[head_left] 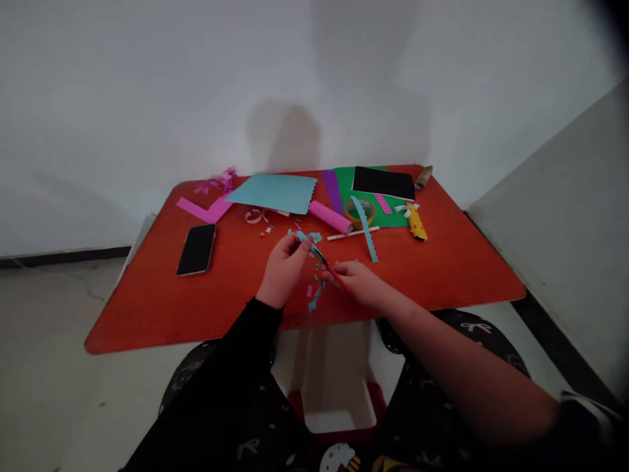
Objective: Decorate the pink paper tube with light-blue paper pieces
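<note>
My left hand (286,265) pinches a small strip of light blue paper (303,237) above the middle of the table. In my right hand (361,282) is a pair of red-handled scissors (339,280), its blades reaching up and left to the blue strip. Below the blades a narrow blue offcut (316,300) hangs or lies near the table's front edge; I cannot tell which. Small blue paper bits (314,236) are scattered just beyond my hands. A blue strip with one scalloped edge (366,229) leans across a tape roll (352,212).
On the red table (246,301) lie a phone (196,250), pink paper (206,210), a blue sheet (272,191), a pink roll (330,217), a white stick (352,233), green paper (344,180), a black rectangular item (383,183) and a yellow object (417,223). A wall stands behind.
</note>
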